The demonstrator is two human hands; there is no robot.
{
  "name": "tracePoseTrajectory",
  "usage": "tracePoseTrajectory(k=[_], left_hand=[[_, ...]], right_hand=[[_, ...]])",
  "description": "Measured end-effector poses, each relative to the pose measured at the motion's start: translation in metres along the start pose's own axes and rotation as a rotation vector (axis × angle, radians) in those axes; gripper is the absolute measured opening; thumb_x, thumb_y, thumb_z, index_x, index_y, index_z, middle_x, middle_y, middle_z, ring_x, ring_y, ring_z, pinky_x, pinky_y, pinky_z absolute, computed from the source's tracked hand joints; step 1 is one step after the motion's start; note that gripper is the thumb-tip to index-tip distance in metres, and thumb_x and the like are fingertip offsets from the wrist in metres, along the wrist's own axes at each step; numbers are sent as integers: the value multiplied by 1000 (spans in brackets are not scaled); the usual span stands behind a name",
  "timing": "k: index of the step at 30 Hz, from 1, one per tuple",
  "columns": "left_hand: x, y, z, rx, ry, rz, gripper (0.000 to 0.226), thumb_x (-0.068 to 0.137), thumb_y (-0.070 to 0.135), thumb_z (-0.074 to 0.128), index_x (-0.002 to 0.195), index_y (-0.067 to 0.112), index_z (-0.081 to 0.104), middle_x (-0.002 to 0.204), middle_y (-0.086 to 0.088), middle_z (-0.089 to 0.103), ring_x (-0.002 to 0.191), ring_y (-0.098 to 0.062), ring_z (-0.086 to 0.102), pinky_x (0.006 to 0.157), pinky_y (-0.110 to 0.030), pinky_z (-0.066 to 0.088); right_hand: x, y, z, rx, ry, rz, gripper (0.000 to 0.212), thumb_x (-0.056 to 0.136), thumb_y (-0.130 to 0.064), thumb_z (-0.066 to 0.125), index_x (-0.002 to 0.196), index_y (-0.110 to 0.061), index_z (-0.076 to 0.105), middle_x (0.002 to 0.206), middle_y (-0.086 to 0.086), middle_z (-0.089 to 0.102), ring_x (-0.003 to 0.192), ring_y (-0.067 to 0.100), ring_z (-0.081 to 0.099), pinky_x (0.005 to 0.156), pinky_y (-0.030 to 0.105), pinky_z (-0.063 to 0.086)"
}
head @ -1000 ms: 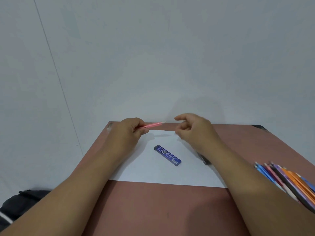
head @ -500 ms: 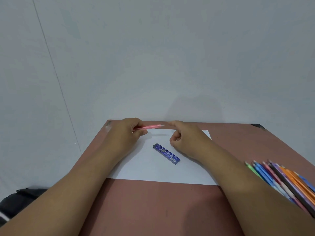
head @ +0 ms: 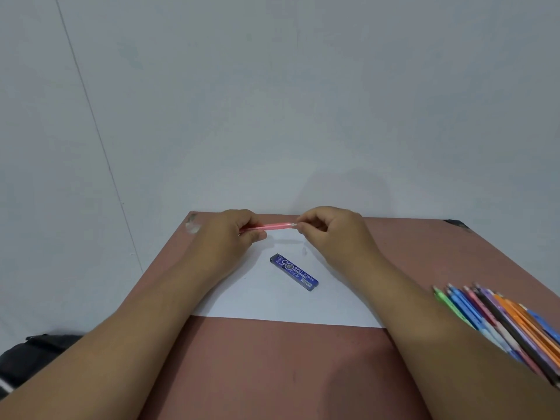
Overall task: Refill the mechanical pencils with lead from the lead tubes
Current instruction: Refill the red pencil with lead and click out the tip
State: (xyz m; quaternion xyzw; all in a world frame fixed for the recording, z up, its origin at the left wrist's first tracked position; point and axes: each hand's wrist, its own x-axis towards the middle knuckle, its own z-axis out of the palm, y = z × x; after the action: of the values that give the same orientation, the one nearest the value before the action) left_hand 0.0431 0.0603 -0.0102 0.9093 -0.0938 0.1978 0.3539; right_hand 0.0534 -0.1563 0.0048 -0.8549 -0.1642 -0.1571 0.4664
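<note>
My left hand (head: 225, 237) grips a pink mechanical pencil (head: 272, 227) held level above the far end of a white sheet of paper (head: 272, 304). At the pencil's white right end, the fingertips of my right hand (head: 330, 234) pinch its tip. A blue lead tube (head: 294, 272) lies flat on the paper just below the hands, slanted from upper left to lower right. A small pale piece (head: 305, 251) lies on the paper beside my right hand; what it is cannot be told.
A bunch of several coloured mechanical pencils (head: 503, 322) lies at the right edge of the brown table (head: 272, 374). A dark bag (head: 36, 356) sits on the floor at lower left. A plain wall stands right behind the table.
My right hand dipped toward the paper near the lead tube, then rose and came left to pinch the end of the pink pencil. The left hand kept hold of the pencil.
</note>
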Motion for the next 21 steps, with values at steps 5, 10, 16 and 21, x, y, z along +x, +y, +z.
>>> tracePoseTrajectory(k=[5,10,16,21], left_hand=[[0,0,-1,-2,-3,-9,13,92,24,72,88,36,67,86,13,68,84,-3,60,71,-15,41],[0,-1,-2,-10,7,-31,12,92,23,72,89,33,68,83,14,65,79,6,56,68,-7,37],[-1,-1,-2,4,-5,-32,8,91,27,73,89,34,70,84,10,68,83,-5,60,67,-11,38],[-2,0,-2,13,10,-10,4,91,28,74,93,31,74,83,11,68,81,-3,59,69,-10,38]], right_hand=[[3,1,-3,-40,5,2,10,93,-17,70,87,-21,77,70,-13,65,60,-4,53,57,9,38],[6,2,-27,-195,-141,106,13,86,-22,71,74,-26,75,74,-17,69,69,-2,59,60,14,40],[2,5,-33,-371,-382,219,5,76,-29,77,73,-33,77,76,-16,73,81,9,71,76,36,62],[3,4,-35,-391,-409,209,4,77,-32,78,76,-36,79,78,-21,72,83,5,69,78,33,61]])
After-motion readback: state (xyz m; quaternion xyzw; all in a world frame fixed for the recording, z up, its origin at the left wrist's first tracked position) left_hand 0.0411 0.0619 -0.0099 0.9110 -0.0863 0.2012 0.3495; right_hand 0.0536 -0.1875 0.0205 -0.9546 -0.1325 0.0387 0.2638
